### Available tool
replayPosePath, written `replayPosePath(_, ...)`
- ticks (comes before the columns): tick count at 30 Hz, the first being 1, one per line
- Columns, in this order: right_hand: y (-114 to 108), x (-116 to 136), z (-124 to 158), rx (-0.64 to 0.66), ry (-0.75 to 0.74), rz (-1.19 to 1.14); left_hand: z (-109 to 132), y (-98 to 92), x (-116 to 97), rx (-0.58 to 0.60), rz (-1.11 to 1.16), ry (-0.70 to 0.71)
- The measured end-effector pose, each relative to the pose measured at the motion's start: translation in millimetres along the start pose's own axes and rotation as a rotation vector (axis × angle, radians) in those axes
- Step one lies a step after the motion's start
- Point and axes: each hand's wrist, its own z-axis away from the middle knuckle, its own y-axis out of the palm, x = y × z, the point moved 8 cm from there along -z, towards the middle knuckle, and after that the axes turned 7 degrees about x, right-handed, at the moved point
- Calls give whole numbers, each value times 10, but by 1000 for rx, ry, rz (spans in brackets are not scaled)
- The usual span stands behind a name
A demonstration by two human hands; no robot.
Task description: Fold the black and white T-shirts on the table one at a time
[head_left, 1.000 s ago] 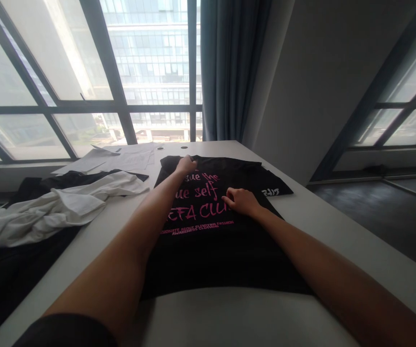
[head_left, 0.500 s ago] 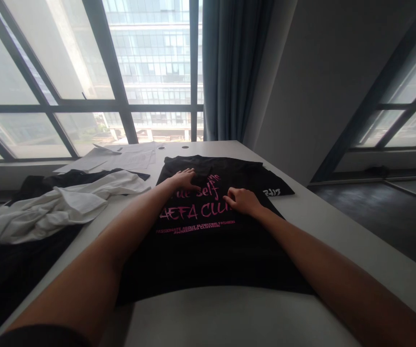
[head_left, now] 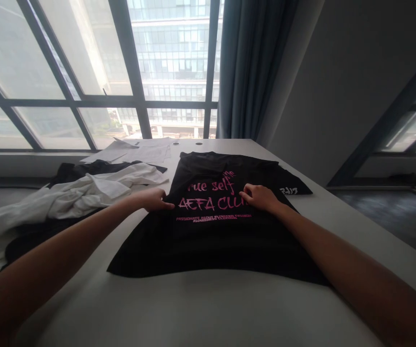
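A black T-shirt (head_left: 215,246) with pink lettering lies spread on the white table, its hem toward me and a sleeve with white print at the right. At the shirt's left edge, my left hand (head_left: 156,199) has its thumb on top and its fingers curled at the cloth, gripping that edge. My right hand (head_left: 260,196) rests on the right part of the print, fingers bent together as in a pinch. Whether cloth is caught between those fingertips is too small to make out.
White and black clothes (head_left: 85,193) lie heaped on the table's left side. Behind them are white paper sheets (head_left: 150,149). The white table (head_left: 200,313) reaches toward the window, with a blue curtain (head_left: 251,72) beyond its far end.
My left hand has moved from the upper print to the shirt's left edge and closed on it. The left hem is spread farther out. The view has shifted left.
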Motion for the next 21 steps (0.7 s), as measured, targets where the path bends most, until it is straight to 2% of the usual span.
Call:
replayPosePath(4, -66, 39, -4, 57, -8, 16, 298, 204, 157, 180, 143, 62)
replayPosePath(7, -227, 263, 105, 153, -103, -63, 501, 313, 203, 345, 171, 116)
replayPosePath(9, -301, 574, 316, 335, -232, -202, 618, 345, 201, 458, 195, 113)
replayPosePath(12, -241, 1152, 922, 832, -425, -328, 736, 271, 131, 497, 278, 113)
replayPosePath(13, -228, 1312, 1127, 935, -472, -307, 766, 235, 95, 489, 311, 122)
replayPosePath(14, -217, 1440, 1286, 973, -506, -247, 797, 204, 59, 483, 339, 136)
replayPosePath(15, -218, 1539, 1378, 930, -524, -167, 828, 187, 28, 485, 356, 149)
replayPosePath(19, -245, 1719, 1423, 558, -490, 131, 946, 259, -10, 579, 279, 146)
replayPosePath(21, -234, 1748, 1423, 487, -498, 193, 987, 311, -12, 626, 214, 148)
